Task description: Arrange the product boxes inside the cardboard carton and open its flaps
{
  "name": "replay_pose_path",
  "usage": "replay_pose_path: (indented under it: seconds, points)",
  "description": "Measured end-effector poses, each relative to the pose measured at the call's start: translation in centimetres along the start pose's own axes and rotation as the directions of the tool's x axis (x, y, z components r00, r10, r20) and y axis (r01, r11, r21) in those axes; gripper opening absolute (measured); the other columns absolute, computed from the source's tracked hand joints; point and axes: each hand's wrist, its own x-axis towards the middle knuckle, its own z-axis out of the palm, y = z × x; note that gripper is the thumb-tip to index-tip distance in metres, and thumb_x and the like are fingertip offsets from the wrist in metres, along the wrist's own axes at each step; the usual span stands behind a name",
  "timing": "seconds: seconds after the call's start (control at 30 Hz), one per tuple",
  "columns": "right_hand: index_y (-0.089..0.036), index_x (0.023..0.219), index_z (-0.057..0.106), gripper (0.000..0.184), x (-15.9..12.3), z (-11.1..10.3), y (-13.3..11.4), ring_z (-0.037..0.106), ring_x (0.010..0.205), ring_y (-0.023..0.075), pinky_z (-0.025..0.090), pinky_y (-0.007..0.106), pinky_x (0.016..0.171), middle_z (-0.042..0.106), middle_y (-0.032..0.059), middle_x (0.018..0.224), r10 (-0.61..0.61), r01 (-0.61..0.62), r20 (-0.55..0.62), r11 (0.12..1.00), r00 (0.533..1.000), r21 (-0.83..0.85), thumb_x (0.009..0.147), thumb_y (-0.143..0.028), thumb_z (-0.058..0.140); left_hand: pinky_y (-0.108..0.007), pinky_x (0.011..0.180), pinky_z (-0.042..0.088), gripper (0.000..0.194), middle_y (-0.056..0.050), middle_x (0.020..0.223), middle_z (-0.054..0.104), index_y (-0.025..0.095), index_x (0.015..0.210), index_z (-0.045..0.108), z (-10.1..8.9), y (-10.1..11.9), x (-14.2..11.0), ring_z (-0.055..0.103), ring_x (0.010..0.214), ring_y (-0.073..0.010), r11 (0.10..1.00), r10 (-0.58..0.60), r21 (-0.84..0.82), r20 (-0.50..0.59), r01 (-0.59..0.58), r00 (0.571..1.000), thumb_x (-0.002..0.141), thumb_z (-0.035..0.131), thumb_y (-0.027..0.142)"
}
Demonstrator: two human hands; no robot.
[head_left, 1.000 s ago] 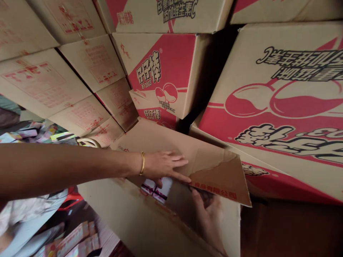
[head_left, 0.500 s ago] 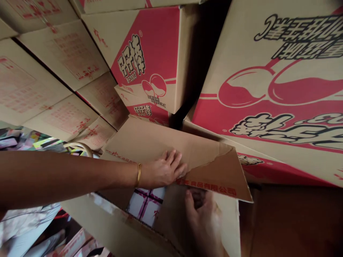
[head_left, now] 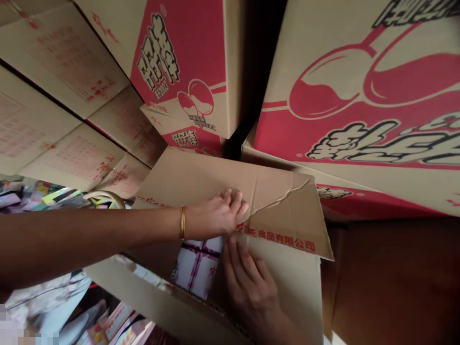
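A cardboard carton (head_left: 172,316) stands partly open below me, its long far flap (head_left: 201,172) folded inward and creased near the right corner. My left hand (head_left: 226,211), a gold bangle at its wrist, reaches across from the left and lies on that flap with fingers stretched out. Just below it, my right hand (head_left: 251,280) rests with fingers extended on the carton's right side flap (head_left: 302,282), fingertips at the long flap's red-printed edge. White packets (head_left: 197,266) with a purple ribbon pattern show through the gap between the flaps.
Stacked cartons (head_left: 53,62) line the left side. Red-printed cartons stand behind (head_left: 194,43) and at the right (head_left: 345,96), close to the open carton. Colourful packages (head_left: 36,196) and other goods (head_left: 111,326) lie at the left and lower left. A brown surface (head_left: 391,282) is at the lower right.
My right hand has moved up and left, its curled fingers now straightened on the side flap. The long flap's lifted right corner lies flatter. My left hand has shifted slightly upward; the view has tilted down.
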Motion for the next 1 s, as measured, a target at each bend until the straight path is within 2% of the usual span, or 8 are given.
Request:
replay_pose_path:
  seconds: [0.17,0.3,0.43,0.57,0.73,0.9,1.0]
  points:
    - [0.005,0.113,0.067,0.044,-0.1,0.5,-0.8,0.059,0.105,0.0296,0.044,0.038,0.082,0.066,0.0242,0.117,-0.027,0.027,0.015,0.998,1.0,-0.057,0.089,-0.008,0.032,-0.039,0.084,0.061,0.043,-0.027,0.143,0.049,0.005,0.136,0.045,0.0,-0.6,0.0,0.057,0.126,-0.0345,0.998,0.004,-0.066,0.04,-0.001,0.999,0.095,0.036,0.013]
    - [0.007,0.111,0.066,0.042,0.1,1.1,-0.9,0.06,0.1,0.0297,0.047,0.038,0.077,0.066,0.028,0.114,-0.011,0.01,-0.014,0.998,1.0,-0.064,0.086,-0.008,0.035,-0.043,0.094,0.057,0.041,-0.024,0.143,0.051,0.008,0.137,0.045,0.7,-0.1,0.3,0.054,0.129,-0.0341,0.999,0.024,-0.025,-0.033,-0.024,0.999,0.099,0.035,0.018]
    - [0.005,0.109,0.067,0.042,0.3,1.6,-1.2,0.06,0.1,0.0275,0.048,0.038,0.084,0.068,0.0258,0.109,0.015,-0.02,-0.048,0.994,0.999,-0.107,0.085,-0.006,0.034,-0.046,0.101,0.052,0.041,-0.024,0.142,0.052,0.007,0.137,0.047,1.3,0.8,0.5,0.051,0.132,-0.0367,0.999,0.042,0.035,-0.1,-0.038,0.994,0.1,0.036,0.022]
    - [0.005,0.108,0.067,0.043,0.2,1.7,-1.4,0.061,0.103,0.0286,0.05,0.037,0.083,0.068,0.025,0.111,0.009,-0.015,-0.047,0.992,0.999,-0.124,0.087,-0.007,0.032,-0.046,0.099,0.054,0.044,-0.026,0.141,0.051,0.004,0.138,0.045,1.1,0.9,0.6,0.053,0.13,-0.038,0.999,0.033,0.033,-0.075,-0.031,0.997,0.099,0.037,0.023]
    - [0.009,0.113,0.064,0.045,0.0,1.3,-1.3,0.061,0.102,0.0315,0.051,0.038,0.08,0.065,0.029,0.115,-0.049,0.05,0.011,0.994,0.999,-0.1,0.087,-0.01,0.033,-0.042,0.094,0.057,0.045,-0.023,0.142,0.052,0.009,0.142,0.042,0.4,0.5,0.6,0.054,0.13,-0.034,0.996,-0.022,-0.084,-0.054,0.017,0.998,0.098,0.035,0.017]
    - [0.01,0.114,0.063,0.045,-0.2,1.0,-1.1,0.061,0.105,0.032,0.051,0.04,0.085,0.063,0.0301,0.118,-0.058,0.059,0.026,0.997,0.998,-0.054,0.088,-0.012,0.034,-0.039,0.094,0.056,0.056,-0.023,0.148,0.047,0.013,0.15,0.032,0.3,0.1,0.6,0.048,0.136,-0.0333,0.984,-0.037,-0.171,0.027,0.041,0.999,0.095,0.04,0.013]
    - [0.01,0.115,0.062,0.045,-0.4,0.8,-1.2,0.061,0.104,0.0319,0.051,0.041,0.085,0.062,0.0307,0.119,-0.071,0.077,0.075,0.994,0.995,-0.073,0.088,-0.01,0.033,-0.037,0.098,0.054,0.065,-0.02,0.149,0.047,0.015,0.152,0.029,-0.5,-0.6,0.5,0.048,0.136,-0.0299,0.969,-0.071,-0.235,0.058,0.083,0.996,0.09,0.041,0.006]
